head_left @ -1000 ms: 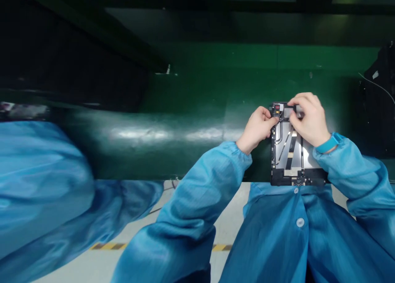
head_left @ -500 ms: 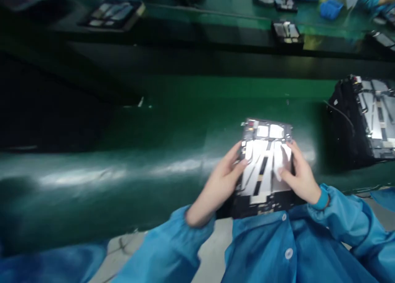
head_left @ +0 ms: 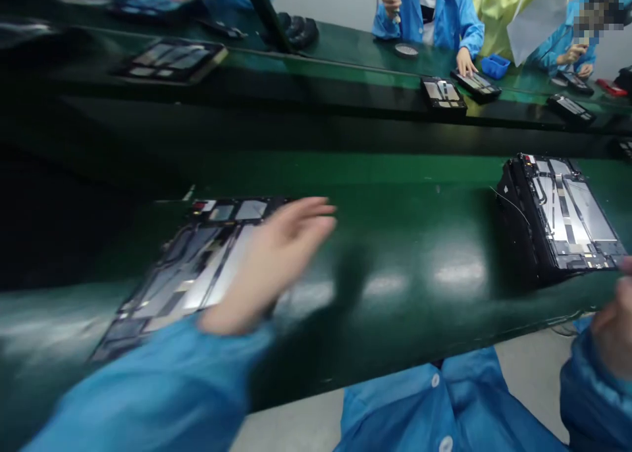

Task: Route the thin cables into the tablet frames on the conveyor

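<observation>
An opened tablet (head_left: 178, 258), its pale batteries and dark ribbon strips bare, lies on the green work surface (head_left: 385, 241) at left. My left hand (head_left: 279, 258) is over its right side, blurred, with fingers stretched to the right and nothing held; whether it touches the tablet I cannot tell. At the right edge, cut off and smeared, my right hand (head_left: 617, 320) is beside the near corner of a stack of similar tablets (head_left: 577, 208). Its fingers are mostly out of view. A thin wire (head_left: 513, 205) hangs along the stack's left side.
Beyond, a raised dark-edged shelf (head_left: 296, 90) crosses the view, with more opened tablets (head_left: 444, 95) on it. A blue bin (head_left: 495, 66) stands there. Opposite, a co-worker's hand (head_left: 465, 62) rests on a tablet, and other people work nearby. A dark post (head_left: 265, 11) rises at left.
The tablet that both hands held in front of me now lies further left on the surface. My left hand has let go of it; my right hand has moved right, towards the stack. The view has shifted.
</observation>
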Tool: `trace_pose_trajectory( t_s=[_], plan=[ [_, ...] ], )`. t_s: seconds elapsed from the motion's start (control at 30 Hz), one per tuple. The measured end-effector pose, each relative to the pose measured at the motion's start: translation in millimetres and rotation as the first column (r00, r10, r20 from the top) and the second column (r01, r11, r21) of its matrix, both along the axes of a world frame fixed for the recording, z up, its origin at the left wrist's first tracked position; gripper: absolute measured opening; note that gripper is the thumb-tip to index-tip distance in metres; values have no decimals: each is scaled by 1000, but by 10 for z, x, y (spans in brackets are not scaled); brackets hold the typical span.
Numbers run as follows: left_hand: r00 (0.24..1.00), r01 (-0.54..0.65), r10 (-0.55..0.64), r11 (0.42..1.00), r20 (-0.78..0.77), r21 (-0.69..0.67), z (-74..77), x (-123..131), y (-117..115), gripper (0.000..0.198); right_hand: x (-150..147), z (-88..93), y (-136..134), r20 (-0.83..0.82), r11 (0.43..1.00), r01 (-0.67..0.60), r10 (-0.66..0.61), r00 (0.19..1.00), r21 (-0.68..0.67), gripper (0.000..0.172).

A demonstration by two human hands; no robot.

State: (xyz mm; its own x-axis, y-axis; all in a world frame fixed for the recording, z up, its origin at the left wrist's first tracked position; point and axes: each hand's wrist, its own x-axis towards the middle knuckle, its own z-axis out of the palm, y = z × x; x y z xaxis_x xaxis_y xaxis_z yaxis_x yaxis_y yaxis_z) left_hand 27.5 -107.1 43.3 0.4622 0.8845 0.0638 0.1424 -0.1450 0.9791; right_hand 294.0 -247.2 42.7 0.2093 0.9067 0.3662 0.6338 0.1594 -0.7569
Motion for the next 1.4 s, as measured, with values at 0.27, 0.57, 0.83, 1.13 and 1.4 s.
trace_pose_trajectory(
  t_s=[0.27, 0.57, 0.83, 1.13, 1.4],
  plan=[
    [964, 266, -267, 963, 2, 46, -194, 1504, -242, 74, 1199, -4, 203, -158, 821, 571, -564, 811, -2, 28],
    [978, 144, -157, 985, 136, 98, -248, 1067, -548, 77, 514, 57, 26, 97, 788, 575, -604, 791, 220, 50],
    [963, -186, 204, 976, -175, 112, -963, -450, -1245, 67, -555, -292, -80, 389, 999, -28, 15, 921, 28, 26],
    [704, -71, 284, 940, -651, 333, -591, -486, -895, 31, -841, -481, 618, 700, 978, -127, 206, 683, -164, 15],
    [305, 132, 99, 981, -947, 145, -265, 250, -144, 33, -1260, -257, 1212, 699, 803, 69, 470, 538, -593, 32]
  ],
)
